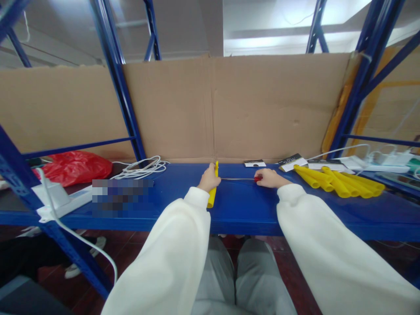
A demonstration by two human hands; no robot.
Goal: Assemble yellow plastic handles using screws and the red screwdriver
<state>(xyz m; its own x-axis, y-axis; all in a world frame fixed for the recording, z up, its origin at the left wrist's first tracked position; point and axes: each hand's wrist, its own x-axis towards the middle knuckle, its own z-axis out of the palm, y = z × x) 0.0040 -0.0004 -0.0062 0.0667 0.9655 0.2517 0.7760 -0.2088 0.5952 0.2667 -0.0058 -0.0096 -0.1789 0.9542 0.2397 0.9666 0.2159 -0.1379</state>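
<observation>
My left hand point(209, 178) is closed around a yellow tapered tube point(211, 199) that stands slanted near the middle of the blue shelf. In my right hand point(270, 178) is the red handle of a thin-shafted screwdriver point(239, 179). Its shaft points left, and the tip reaches the tube beside my left fingers. Whether the tip is inside the tube or only against it, I cannot tell. Several more yellow tapered tubes point(341, 183) lie in a row to the right of my right hand.
Small black-and-white cards point(254, 163) lie at the back of the blue shelf point(243, 205). A red plastic bag point(77, 167), coiled white cable point(144, 168) and white power strip point(70, 203) are on the left. Cardboard point(262, 105) closes off the back between blue posts point(120, 87).
</observation>
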